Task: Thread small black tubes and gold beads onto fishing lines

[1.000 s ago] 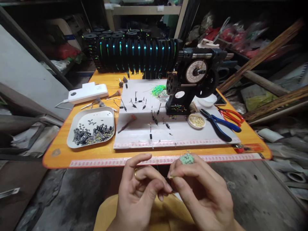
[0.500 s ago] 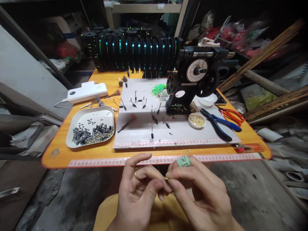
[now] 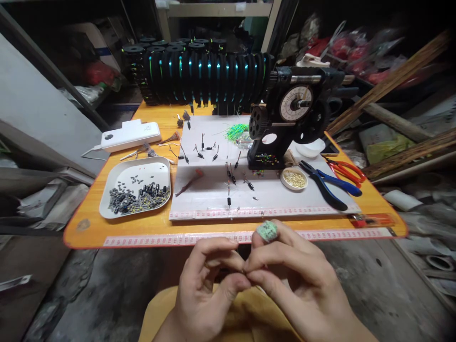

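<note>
My left hand (image 3: 213, 289) and my right hand (image 3: 302, 280) meet at the fingertips in front of the table's near edge. Thumb and index finger of the right are pinched together, and the left's thumb and fingers close in against them. Whatever sits between the tips is too small and covered to make out. A green speckled wrap (image 3: 267, 231) is on a finger of my right hand. Beyond the hands, a white board (image 3: 210, 190) carries several small black cylinders with thin wires, one (image 3: 229, 202) of them near the board's front edge.
A white tray (image 3: 107, 183) of small grey and black parts stands left. To the right are a small dish (image 3: 294, 188) of gold bits, blue-handled pliers (image 3: 326, 183) and orange-handled pliers (image 3: 347, 172). A black machine (image 3: 274, 128) with a spool row (image 3: 206, 80) stands behind.
My left fingers have curled in closer to the right fingertips, and the left thumb has moved right. The small gold bit seen between the fingertips before is now hidden. The view has shifted slightly.
</note>
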`<state>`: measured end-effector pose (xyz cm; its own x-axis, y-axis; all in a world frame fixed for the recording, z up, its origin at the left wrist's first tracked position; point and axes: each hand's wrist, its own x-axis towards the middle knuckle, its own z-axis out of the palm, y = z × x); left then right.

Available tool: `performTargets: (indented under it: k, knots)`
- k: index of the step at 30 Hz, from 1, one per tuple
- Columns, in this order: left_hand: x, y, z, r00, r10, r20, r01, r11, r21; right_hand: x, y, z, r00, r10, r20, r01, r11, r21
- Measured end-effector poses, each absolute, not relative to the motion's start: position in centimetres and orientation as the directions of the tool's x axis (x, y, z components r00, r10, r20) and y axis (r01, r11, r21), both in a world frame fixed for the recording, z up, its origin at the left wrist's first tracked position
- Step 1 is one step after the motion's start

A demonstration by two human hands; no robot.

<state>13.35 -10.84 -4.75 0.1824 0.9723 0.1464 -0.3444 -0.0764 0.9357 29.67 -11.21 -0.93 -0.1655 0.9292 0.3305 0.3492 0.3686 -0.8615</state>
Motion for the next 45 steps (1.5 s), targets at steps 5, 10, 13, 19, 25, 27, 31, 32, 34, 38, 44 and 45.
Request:
performTargets:
  k: [5, 10, 13, 19, 25, 27, 31, 32, 34, 38, 44, 45]
  knots:
    - [11.6, -8.3, -4.2, 0.352, 0.827, 0.437, -0.015, -0.462, 0.887, 29.9, -11.5, -1.3, -0.156, 0.901, 0.404, 0.298, 0.433, -0.851]
    - [10.5, -6.4, -4.3, 0.475, 0.751, 0.459, 0.211, -0.603, 0.769, 31.0, -11.7, -1.8, -0.306, 0.902, 0.305, -0.018, 0.315, -0.949]
    - [10.3, -6.4, -4.6, 0.417, 0.742, 0.526, 0.267, -0.653, 0.709, 30.8, -11.7, -1.9, -0.247, 0.941, 0.233, 0.029, 0.247, -0.969]
    - [11.5, -7.3, -4.1, 0.299, 0.822, 0.484, 0.16, -0.543, 0.824, 29.7, -10.9, -1.5, -0.09, 0.995, -0.043, -0.05, -0.047, -0.998]
    - [12.8, -8.0, -3.8, 0.162, 0.984, 0.069, -0.242, -0.028, 0.97, 29.8, -10.3, -1.6, -0.181, 0.966, -0.185, -0.2, -0.22, -0.955]
    - [13.1, -8.2, -3.6, 0.12, 0.988, -0.093, -0.353, 0.13, 0.927, 29.9, -10.2, -1.5, -0.212, 0.955, -0.207, -0.209, -0.251, -0.945]
    - [13.2, -8.2, -3.2, 0.1, 0.984, -0.148, -0.395, 0.176, 0.902, 30.2, -10.2, -1.2, -0.237, 0.943, -0.232, -0.179, -0.277, -0.944]
    - [13.0, -8.1, -3.2, 0.116, 0.986, -0.118, -0.389, 0.154, 0.908, 30.2, -10.1, -1.2, -0.241, 0.942, -0.235, -0.163, -0.278, -0.947]
    - [12.7, -8.0, -3.4, 0.152, 0.987, -0.047, -0.377, 0.102, 0.921, 30.3, -10.0, -1.1, -0.248, 0.939, -0.24, -0.128, -0.277, -0.952]
    - [12.2, -7.8, -3.7, 0.226, 0.974, 0.035, -0.355, 0.048, 0.934, 30.5, -9.9, -1.0, -0.248, 0.943, -0.224, -0.091, -0.253, -0.963]
    - [11.3, -7.7, -3.9, 0.301, 0.923, 0.241, -0.216, -0.18, 0.96, 30.4, -10.0, -0.8, -0.254, 0.932, -0.26, -0.163, -0.306, -0.938]
    - [11.0, -7.5, -3.9, 0.317, 0.898, 0.305, -0.168, -0.264, 0.95, 30.3, -9.9, -0.8, -0.253, 0.93, -0.265, -0.185, -0.316, -0.931]
